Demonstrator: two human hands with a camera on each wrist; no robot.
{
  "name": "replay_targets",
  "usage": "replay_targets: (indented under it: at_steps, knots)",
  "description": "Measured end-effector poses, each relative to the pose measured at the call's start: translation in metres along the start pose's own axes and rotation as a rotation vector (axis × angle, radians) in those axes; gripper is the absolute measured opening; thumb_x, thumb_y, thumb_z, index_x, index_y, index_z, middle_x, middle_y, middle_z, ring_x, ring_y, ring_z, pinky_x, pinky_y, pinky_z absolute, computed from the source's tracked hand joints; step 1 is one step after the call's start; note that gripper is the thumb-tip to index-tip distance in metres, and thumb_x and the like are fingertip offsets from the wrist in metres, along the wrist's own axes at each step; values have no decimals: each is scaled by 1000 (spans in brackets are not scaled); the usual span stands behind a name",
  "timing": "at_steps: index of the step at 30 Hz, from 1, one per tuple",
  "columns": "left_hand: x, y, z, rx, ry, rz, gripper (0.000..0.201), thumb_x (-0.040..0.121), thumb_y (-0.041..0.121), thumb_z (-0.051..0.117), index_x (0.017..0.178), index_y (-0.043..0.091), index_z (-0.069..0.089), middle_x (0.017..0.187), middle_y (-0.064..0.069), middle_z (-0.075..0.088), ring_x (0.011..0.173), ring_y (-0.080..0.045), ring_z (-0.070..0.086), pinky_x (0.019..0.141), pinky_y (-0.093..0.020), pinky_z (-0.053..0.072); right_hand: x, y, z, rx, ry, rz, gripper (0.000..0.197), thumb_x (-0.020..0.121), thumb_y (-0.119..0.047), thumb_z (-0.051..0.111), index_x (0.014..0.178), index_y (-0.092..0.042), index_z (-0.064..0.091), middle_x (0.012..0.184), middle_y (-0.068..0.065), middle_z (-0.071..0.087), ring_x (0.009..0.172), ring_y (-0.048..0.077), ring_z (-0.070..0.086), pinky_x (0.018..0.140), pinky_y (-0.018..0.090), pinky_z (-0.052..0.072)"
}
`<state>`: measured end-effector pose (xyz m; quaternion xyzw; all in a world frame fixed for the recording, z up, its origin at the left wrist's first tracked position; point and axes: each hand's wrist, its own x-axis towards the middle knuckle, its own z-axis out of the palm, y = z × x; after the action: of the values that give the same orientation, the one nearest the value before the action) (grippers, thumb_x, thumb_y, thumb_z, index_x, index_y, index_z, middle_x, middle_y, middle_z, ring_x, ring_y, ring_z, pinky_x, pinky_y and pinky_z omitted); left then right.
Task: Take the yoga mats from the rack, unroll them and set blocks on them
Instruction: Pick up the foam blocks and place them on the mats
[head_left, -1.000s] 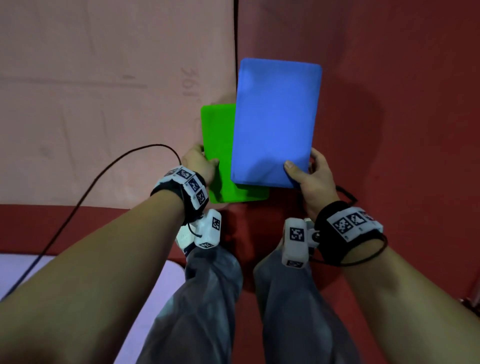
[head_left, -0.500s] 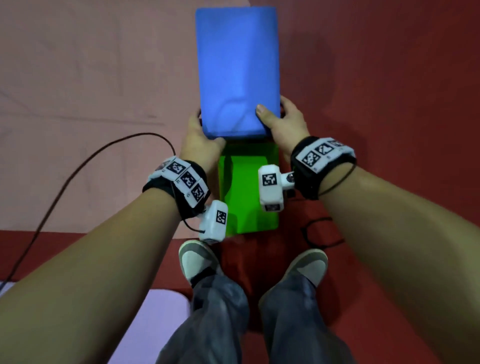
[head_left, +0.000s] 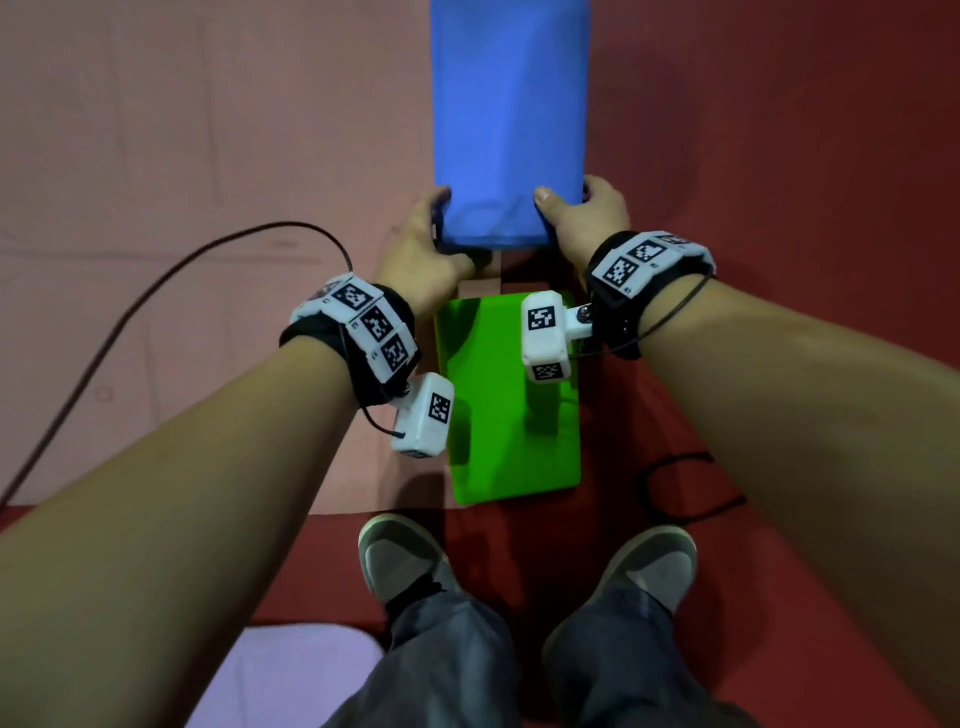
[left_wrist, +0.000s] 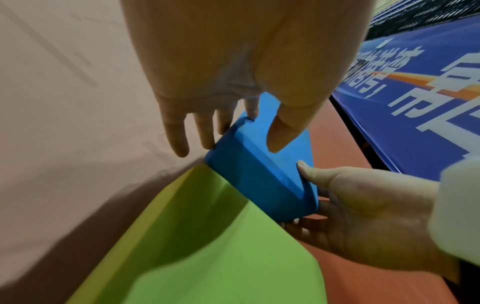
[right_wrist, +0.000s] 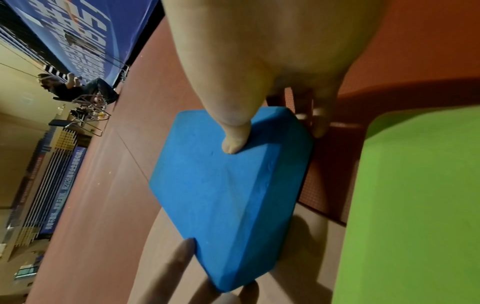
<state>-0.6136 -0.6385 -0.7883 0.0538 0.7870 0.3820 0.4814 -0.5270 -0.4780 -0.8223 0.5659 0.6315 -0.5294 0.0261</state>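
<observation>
Hands: left hand (head_left: 423, 244) and right hand (head_left: 584, 221) gripping blue block's (head_left: 511, 104) near end.
Axis: running near-to-far, beyond green block (head_left: 509, 410).

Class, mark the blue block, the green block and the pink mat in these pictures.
blue block (head_left: 511, 114), head view, middle of its top face.
green block (head_left: 511, 415), head view, middle of its top face.
pink mat (head_left: 182, 156), head view, bare stretch left of the blocks.

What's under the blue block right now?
Both hands, left and right, hold the blue block above the pink mat's edge. What lies directly beneath is covered.
</observation>
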Motion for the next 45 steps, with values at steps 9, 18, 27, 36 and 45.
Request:
replay_targets:
  at_steps: [9, 18, 27, 36, 45]
  knots:
    - [-33, 15, 23, 347, 162, 35, 87, 65, 32, 57, 149, 32, 36, 142, -19, 48, 124, -37, 52, 106, -43, 43, -39, 38, -56, 93, 25, 232, 46, 86, -25, 68, 129, -9, 59, 122, 8, 65, 104, 27, 64, 95, 44, 52]
    - [-129, 55, 181, 517, -53, 162, 45, 73, 22, 53, 116, 18, 68, 118, -15, 59, 108, -34, 56, 99, -38, 42, -170, 176, -197, 95, 120, 607, 41, 85, -17, 69, 125, -11, 61, 96, 8, 67, 69, 25, 63, 69, 43, 57]
    - [-152, -34, 273, 574, -386, -120, 32, 86, 17, 60, 116, 19, 69, 112, -5, 71, 104, -21, 66, 91, -26, 49, -200, 282, -225, 159, 50, 721, 35, 90, -16, 65, 125, -14, 66, 106, 3, 64, 95, 17, 57, 75, 29, 49]
    - [-146, -74, 270, 626, -364, -153, 28, 87, 15, 60, 112, 23, 71, 99, 1, 70, 85, -12, 62, 75, -19, 43, -185, 292, -197, 301, -18, 739, 43, 93, -17, 61, 135, -9, 54, 127, 10, 59, 98, 19, 54, 79, 32, 50]
    - [-151, -52, 250, 349, -273, -204, 20, 87, 9, 64, 105, 15, 68, 91, -1, 66, 73, -15, 57, 70, -23, 43, -177, 250, -201, 346, 160, 649, 38, 74, -11, 75, 112, -10, 72, 110, 6, 70, 100, 21, 64, 99, 39, 51]
